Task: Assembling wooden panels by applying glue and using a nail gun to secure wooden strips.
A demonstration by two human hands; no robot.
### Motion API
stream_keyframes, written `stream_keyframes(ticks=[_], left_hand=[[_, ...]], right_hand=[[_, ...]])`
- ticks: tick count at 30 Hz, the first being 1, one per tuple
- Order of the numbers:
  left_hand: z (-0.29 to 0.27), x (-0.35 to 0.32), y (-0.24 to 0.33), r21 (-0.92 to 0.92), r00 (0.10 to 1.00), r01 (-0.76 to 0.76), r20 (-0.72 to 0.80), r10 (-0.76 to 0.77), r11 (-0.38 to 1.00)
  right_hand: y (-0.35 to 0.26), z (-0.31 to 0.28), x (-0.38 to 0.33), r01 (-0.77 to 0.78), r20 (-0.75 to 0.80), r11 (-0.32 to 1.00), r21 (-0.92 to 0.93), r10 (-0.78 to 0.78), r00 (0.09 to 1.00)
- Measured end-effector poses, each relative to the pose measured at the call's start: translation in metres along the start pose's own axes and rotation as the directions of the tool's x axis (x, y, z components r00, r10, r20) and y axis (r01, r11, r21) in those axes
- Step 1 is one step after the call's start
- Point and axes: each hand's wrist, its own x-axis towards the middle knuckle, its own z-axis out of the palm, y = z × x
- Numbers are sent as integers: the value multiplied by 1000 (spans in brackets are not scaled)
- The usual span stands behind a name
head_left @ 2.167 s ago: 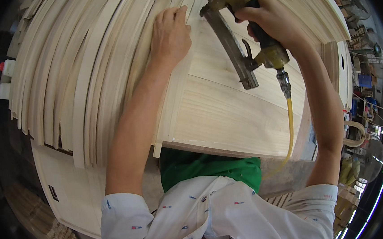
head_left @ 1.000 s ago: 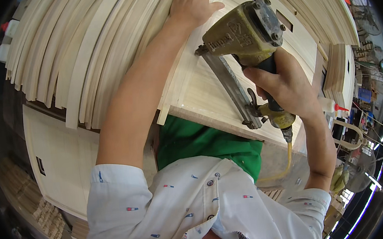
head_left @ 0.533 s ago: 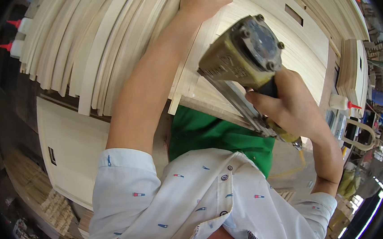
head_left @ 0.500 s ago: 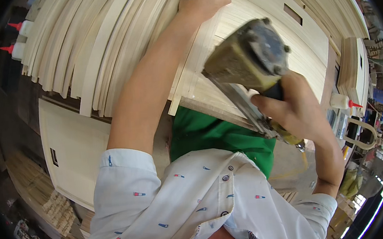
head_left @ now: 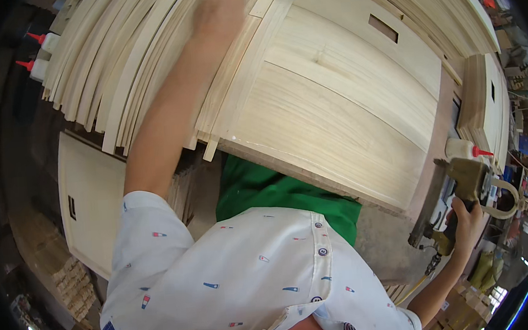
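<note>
A cluttered workshop with strip lights rings the scene; the worktop shows as a brownish margin along the right side of a pale wooden panel, which lies flat in front of the person and has a rectangular slot near its far side; long wooden strips are packed closely to the left of the panel, and a white glue bottle with a red tip lies just off its right side.

Half a second ago the nail gun was over the panel and the left hand lay by its left border; now the gun is off beyond the panel's near right corner, and the left hand is over the strips to the panel's left; I judge this a pause in the fastening, with the tool put out of the way.

The right hand has its fingers curled round the gun's grip, well apart from the panel; whether the gun also rests on something, I cannot tell; the left hand is motion-blurred, so I cannot tell whether its fingers are spread or pinching a strip; they are to the left of the panel's far end, apart from it.
</note>
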Motion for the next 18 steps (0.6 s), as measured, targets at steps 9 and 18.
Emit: stream_keyframes(ticks=[9,18], left_hand=[[-82,-60,-3,470,985,145,10,-170,870],[-91,-65,-14,334,934,355,-80,-349,873]], right_hand=[[84,-10,33,-13,-89,998,54,18,996],[97,-12,35,-130,42,976,176,124,991]])
